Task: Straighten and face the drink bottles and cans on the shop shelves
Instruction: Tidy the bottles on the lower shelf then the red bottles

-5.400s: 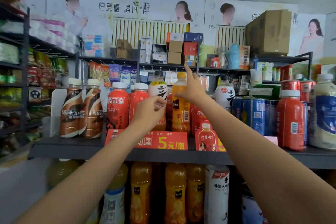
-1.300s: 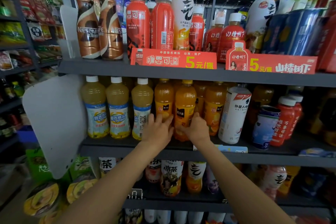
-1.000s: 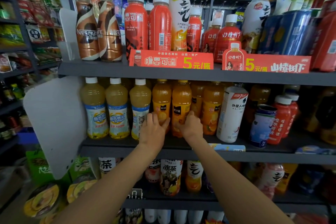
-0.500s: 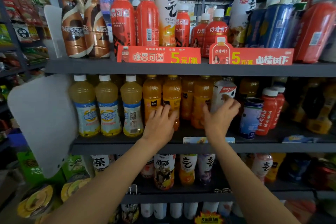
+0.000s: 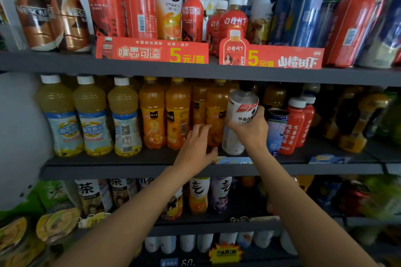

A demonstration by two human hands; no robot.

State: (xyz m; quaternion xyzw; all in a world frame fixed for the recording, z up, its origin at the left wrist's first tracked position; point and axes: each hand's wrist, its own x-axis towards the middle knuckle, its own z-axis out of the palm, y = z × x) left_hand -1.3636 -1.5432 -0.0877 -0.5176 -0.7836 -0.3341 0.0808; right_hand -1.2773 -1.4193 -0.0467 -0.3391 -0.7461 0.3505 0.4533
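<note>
White bottle: we are gripping the tall white plastic bottle with the red label band and black cap (image 5: 243,112) in our right hand (image 5: 249,131), fingers curled round its middle; it is standing on the dark grey metal middle shelf (image 5: 112,161), tilted slightly toward the orange row.
Change: half a second ago our right hand was only reaching for this bottle with fingers spread; now we are clamping it, so we are judging that the facing has moved on from the orange juice to this one.
Left hand: our left hand (image 5: 198,144) is resting with relaxed, straight fingers against the low front of the orange plastic juice bottles with yellow caps (image 5: 178,115), holding nothing.
Beside the right hand: the blue-and-white drink can (image 5: 276,130) is standing just to its outer side, with the small red bottles with white caps (image 5: 296,123) beyond.
Shelf contents: beyond the left hand, three pale yellow bottles with blue-and-white labels (image 5: 91,117) are lining the same shelf; above both hands the upper shelf is holding red bottles behind the red price strips (image 5: 152,51).
Next: we are probably turning the label forward and setting the bottle upright.
</note>
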